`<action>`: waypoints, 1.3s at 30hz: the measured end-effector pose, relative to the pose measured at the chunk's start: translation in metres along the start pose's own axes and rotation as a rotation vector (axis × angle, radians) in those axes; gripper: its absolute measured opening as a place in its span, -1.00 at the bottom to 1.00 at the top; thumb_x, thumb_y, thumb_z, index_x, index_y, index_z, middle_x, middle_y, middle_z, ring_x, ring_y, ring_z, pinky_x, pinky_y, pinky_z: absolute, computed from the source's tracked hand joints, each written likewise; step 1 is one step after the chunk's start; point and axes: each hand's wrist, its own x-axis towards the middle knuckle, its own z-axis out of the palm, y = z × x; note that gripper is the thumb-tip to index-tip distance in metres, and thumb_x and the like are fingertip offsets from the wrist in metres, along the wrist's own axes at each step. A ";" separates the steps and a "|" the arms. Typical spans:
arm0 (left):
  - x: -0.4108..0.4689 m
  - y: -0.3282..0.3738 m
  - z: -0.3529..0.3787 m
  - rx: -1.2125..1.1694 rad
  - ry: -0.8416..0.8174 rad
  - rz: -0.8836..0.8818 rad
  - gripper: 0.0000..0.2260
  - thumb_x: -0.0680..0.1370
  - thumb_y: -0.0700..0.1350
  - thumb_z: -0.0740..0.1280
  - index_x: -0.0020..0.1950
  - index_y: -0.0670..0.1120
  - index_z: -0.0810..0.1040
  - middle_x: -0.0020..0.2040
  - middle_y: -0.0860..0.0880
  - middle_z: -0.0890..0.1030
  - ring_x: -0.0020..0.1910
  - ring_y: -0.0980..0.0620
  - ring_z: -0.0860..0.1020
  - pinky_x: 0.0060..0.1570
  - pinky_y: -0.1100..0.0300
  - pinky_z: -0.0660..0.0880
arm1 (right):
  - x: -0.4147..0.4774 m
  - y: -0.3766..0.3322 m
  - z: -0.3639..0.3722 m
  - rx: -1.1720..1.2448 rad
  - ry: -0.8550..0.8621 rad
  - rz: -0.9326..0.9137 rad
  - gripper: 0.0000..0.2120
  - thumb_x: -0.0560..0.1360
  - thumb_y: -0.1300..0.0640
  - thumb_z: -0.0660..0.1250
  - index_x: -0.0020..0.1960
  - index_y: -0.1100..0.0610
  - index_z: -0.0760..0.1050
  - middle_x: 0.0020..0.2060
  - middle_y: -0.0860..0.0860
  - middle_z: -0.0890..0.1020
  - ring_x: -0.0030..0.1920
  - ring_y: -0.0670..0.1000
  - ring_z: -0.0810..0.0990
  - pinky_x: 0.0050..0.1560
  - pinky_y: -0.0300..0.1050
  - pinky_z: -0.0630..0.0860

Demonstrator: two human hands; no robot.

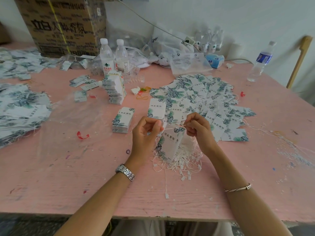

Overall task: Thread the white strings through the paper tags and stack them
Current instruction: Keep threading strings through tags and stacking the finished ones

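Left: my left hand pinches the thin white string.
Right: my right hand pinches its other end.
Tag: white leaf-printed paper tag, light, easily creased; hold by top edge.

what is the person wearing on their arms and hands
Both forearms are bare, no sleeves in view; neither the left hand nor the right hand wears a glove. The left wrist carries a silver metal link watch band; the right wrist a thin silver bangle.

— What sort of place is this?
— A small packing workshop: a pink counter heaped with printed paper tags, loose white strings, a shipping carton, water bottles behind.
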 end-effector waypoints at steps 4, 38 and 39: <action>-0.001 0.001 0.001 -0.026 0.018 -0.019 -0.91 0.59 -0.25 0.38 -0.05 -0.06 0.59 -0.25 0.05 0.66 -0.24 0.12 0.61 -0.12 0.26 0.56 | 0.000 0.000 0.000 0.007 0.051 -0.073 -0.93 0.38 0.32 0.25 -0.15 0.21 0.44 -0.41 -0.04 0.49 -0.41 -0.10 0.34 -0.35 -0.27 0.29; 0.001 -0.001 0.004 0.029 -0.045 -0.113 -0.83 0.54 -0.26 0.44 0.03 -0.01 0.68 -0.09 0.05 0.74 -0.04 0.08 0.69 0.00 0.28 0.57 | -0.002 0.001 0.003 -0.023 -0.051 -0.111 -0.77 0.47 0.27 0.43 0.13 0.15 0.62 -0.15 0.00 0.71 -0.07 -0.03 0.68 0.04 -0.21 0.57; 0.000 -0.001 0.004 0.036 -0.040 -0.114 -0.85 0.53 -0.26 0.45 0.01 -0.01 0.68 -0.10 0.02 0.74 -0.05 0.04 0.69 0.00 0.24 0.59 | -0.002 0.001 0.005 -0.023 -0.055 -0.105 -0.78 0.45 0.23 0.45 0.09 0.15 0.63 -0.16 0.01 0.71 -0.08 -0.02 0.67 0.02 -0.22 0.57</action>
